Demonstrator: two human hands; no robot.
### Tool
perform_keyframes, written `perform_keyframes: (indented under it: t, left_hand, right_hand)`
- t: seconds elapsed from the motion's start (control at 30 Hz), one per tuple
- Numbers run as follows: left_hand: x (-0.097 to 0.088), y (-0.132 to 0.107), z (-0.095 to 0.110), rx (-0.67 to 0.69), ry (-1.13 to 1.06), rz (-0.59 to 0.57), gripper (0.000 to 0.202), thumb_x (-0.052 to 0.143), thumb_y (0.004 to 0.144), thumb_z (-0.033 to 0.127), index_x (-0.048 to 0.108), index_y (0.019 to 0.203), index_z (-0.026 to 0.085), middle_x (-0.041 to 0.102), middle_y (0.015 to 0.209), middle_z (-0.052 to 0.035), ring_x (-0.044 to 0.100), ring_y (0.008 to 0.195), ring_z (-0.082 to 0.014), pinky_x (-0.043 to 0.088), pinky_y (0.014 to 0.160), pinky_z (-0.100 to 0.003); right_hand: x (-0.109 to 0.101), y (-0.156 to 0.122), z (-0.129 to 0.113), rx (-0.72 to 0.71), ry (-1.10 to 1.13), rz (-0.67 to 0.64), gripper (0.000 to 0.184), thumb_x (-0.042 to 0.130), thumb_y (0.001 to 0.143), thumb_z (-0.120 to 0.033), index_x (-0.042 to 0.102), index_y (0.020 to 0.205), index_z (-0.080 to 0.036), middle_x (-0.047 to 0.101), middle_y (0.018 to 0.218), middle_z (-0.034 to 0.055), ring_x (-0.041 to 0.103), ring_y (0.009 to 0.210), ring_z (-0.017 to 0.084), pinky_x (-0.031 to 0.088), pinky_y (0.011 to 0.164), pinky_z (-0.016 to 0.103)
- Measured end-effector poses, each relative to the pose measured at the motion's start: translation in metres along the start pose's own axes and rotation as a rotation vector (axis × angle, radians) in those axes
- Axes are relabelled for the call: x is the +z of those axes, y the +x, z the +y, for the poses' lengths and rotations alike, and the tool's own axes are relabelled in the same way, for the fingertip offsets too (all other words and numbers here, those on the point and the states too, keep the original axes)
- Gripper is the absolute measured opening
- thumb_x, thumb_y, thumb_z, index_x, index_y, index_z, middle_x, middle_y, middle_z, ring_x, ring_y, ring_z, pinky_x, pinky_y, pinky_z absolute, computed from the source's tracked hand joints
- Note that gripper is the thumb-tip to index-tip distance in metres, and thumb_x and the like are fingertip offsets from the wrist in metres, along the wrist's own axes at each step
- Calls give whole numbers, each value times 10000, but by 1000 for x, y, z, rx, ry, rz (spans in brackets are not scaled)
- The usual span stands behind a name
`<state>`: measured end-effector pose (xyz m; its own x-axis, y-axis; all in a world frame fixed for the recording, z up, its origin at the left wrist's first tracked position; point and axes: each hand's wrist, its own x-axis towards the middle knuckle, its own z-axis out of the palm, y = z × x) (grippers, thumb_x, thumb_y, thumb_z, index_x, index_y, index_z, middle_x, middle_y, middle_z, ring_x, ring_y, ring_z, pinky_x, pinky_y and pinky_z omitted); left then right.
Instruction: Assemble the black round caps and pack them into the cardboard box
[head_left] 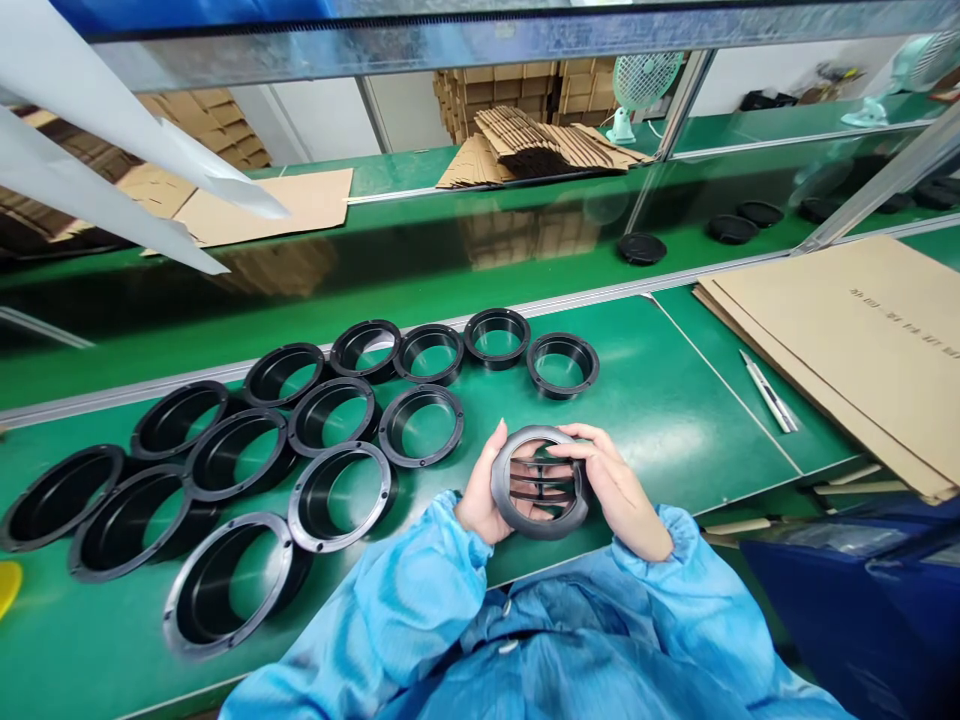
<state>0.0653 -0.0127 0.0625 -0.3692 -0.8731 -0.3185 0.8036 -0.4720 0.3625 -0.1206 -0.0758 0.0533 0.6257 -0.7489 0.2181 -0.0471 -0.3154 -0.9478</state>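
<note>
Vent sits between the worker's two hands, held low over the bench near its front edge, slatted face turned up toward the worker. From where I stand, the left hand is clasped round the left side of the rim, thumb up along it; the right hand grips the opposite side, fingers over the top of the rim and some tips among the slats. Light blue sleeves end at both wrists. Thirteen black rings stand on the bench, ahead of the hands and off to the left, many touching or nearly so. Over to the right a knife lies beside a pile of cardboard. Past the bench runs a green strip bearing black discs, and beyond that stands a pale green fan.
</note>
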Motion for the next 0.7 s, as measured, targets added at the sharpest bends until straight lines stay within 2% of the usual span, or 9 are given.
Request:
perform_keyframes:
  t: [0.1,0.2,0.3,0.37,0.5,0.7]
  left_hand:
    - [-2,0,0,-17,-11,3,771,337,946,713,413,1446,132,642,1165,-227,669,949,-374,556,715,-460]
    - [-3,0,0,-29,-55,-2,705,372,939,706,536,1316,133,646,1150,-228,673,932,-370,557,694,-444]
    - [-6,1,-1,-35,-96,18,657,405,933,696,613,1166,118,649,1127,-237,670,942,-381,558,707,-466]
    - [-6,1,-2,-41,-111,37,652,409,930,696,621,1152,120,655,1111,-233,670,943,-384,560,719,-486]
    - [-4,1,-3,-44,-101,43,673,347,944,695,599,1220,135,655,1104,-237,685,885,-357,570,656,-433]
    - [1,-3,-2,-58,8,88,739,268,960,693,416,1460,169,644,1163,-223,691,903,-343,586,615,-397]
  right_hand:
    - [2,-1,1,7,11,12,454,323,1075,-497,680,1197,-246,450,1356,85,420,1293,250,316,1142,389]
    - [5,-1,2,11,19,30,456,332,1071,-507,682,1190,-240,455,1340,92,438,1276,248,355,1122,375]
    - [7,-1,3,8,19,49,457,334,1071,-509,687,1172,-237,466,1312,96,451,1269,239,391,1100,352]
    - [9,-2,3,9,39,58,443,341,1073,-497,687,1166,-236,464,1302,95,458,1268,231,414,1083,332]
    - [11,-3,4,18,64,72,412,342,1081,-463,684,1162,-249,455,1309,82,457,1272,220,391,1102,316]
    - [10,-6,0,-2,70,92,400,342,1086,-438,695,1126,-256,460,1319,70,448,1277,221,367,1112,327]
